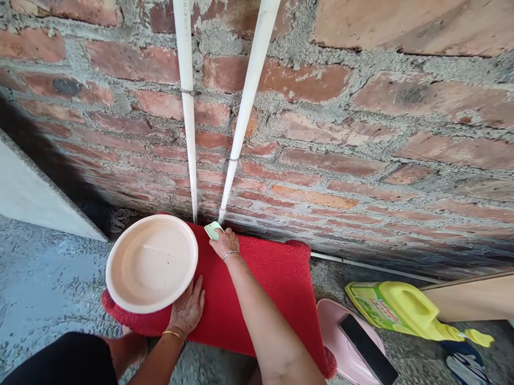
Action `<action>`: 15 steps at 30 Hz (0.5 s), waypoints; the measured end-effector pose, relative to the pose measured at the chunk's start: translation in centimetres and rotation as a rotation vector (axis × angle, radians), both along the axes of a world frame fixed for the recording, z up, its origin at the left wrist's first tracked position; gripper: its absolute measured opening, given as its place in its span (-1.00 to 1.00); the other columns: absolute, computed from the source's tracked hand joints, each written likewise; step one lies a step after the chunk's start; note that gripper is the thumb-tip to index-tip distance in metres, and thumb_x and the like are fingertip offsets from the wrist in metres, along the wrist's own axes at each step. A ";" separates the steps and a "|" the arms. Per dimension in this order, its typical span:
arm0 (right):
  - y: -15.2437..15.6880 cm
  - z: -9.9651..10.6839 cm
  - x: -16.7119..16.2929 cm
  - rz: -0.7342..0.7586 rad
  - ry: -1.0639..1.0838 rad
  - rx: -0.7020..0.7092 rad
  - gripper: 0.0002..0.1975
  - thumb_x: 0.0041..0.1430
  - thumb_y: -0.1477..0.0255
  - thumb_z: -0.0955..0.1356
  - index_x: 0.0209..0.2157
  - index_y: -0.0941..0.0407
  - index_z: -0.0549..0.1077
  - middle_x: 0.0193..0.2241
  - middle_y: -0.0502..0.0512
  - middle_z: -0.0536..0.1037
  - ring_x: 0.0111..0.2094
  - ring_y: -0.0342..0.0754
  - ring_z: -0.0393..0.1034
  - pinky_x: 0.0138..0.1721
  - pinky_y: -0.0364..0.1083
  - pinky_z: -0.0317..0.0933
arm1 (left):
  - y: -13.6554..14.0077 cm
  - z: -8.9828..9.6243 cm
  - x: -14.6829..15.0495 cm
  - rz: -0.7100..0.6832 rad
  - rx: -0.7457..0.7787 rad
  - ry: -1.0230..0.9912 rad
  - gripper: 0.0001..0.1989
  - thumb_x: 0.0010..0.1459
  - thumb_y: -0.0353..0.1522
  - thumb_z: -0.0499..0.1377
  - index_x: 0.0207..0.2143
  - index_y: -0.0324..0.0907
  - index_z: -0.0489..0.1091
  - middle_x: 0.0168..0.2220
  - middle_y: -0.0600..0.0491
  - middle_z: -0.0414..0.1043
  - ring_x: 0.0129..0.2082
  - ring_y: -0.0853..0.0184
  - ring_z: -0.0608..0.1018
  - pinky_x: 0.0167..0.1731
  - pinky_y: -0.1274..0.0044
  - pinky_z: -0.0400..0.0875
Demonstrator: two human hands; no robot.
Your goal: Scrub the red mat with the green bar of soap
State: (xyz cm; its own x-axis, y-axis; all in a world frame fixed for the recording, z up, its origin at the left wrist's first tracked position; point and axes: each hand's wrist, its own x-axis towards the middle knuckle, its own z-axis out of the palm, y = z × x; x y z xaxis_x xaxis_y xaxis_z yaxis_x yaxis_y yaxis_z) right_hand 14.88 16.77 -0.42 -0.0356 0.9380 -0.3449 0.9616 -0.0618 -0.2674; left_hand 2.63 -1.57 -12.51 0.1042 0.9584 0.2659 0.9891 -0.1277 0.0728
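My right hand is closed around a pale green scrub brush with a small hole near its tip; its underside is hidden. Brush and hand are at the far edge of a red, towel-like cloth draped over something I cannot make out. Lying flat on the near part of the cloth, my left hand has its fingers stretched out beside a pale pink basin. The basin rests on the cloth's left end and seems to hold a little clear water.
A brick wall with two white pipes rises behind the cloth. To the right lie a pink plastic stool or lid with a black phone on it, and a yellow detergent bottle. A pale slab leans at left.
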 end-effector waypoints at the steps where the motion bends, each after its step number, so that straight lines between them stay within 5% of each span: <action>1: 0.3 0.0 1.2 -0.002 -0.018 -0.007 -0.51 0.11 0.23 0.34 0.10 -0.03 0.42 -0.02 0.20 0.38 0.00 0.09 0.33 0.00 -0.03 0.12 | 0.0 0.0 0.0 0.002 -0.007 -0.009 -0.58 0.27 -0.30 -0.02 0.12 -0.16 0.40 0.11 -0.13 0.43 0.13 0.08 0.44 0.11 0.22 0.36; 5: 0.2 0.0 9.2 -0.148 -0.095 -0.034 -0.50 0.12 0.21 0.32 0.11 -0.01 0.42 -0.04 0.23 0.39 -0.03 0.10 0.36 -0.04 -0.03 0.15 | -0.1 -0.4 -0.1 -0.005 -0.022 -0.051 -0.57 0.26 -0.30 -0.02 0.12 -0.16 0.40 0.14 -0.14 0.40 0.13 0.06 0.43 0.14 0.20 0.33; 10: -2.8 0.8 20.9 -0.572 -0.208 -0.037 -0.47 0.15 0.20 0.28 0.14 0.03 0.37 -0.06 0.29 0.41 -0.07 0.14 0.39 -0.12 0.02 0.19 | -0.1 -0.7 -0.1 -0.001 -0.015 -0.061 -0.57 0.25 -0.31 -0.01 0.11 -0.15 0.40 0.14 -0.13 0.39 0.14 0.07 0.43 0.17 0.21 0.29; 13: -5.2 1.1 22.5 -0.723 -0.193 0.069 -0.42 0.14 0.15 0.30 0.16 0.08 0.32 -0.07 0.31 0.40 -0.06 0.15 0.38 -0.11 0.02 0.19 | -0.1 -0.5 -0.1 -0.004 -0.004 -0.063 -0.58 0.25 -0.31 -0.01 0.10 -0.17 0.41 0.14 -0.14 0.40 0.14 0.08 0.43 0.15 0.23 0.31; 15: -6.7 0.7 19.8 -0.674 -0.111 0.155 -0.43 0.13 0.15 0.33 0.15 0.06 0.32 -0.08 0.24 0.41 -0.08 0.10 0.37 -0.08 -0.02 0.19 | 0.0 -0.4 -0.1 -0.011 0.003 -0.053 -0.58 0.26 -0.31 -0.01 0.10 -0.18 0.41 0.13 -0.15 0.40 0.13 0.09 0.44 0.14 0.24 0.33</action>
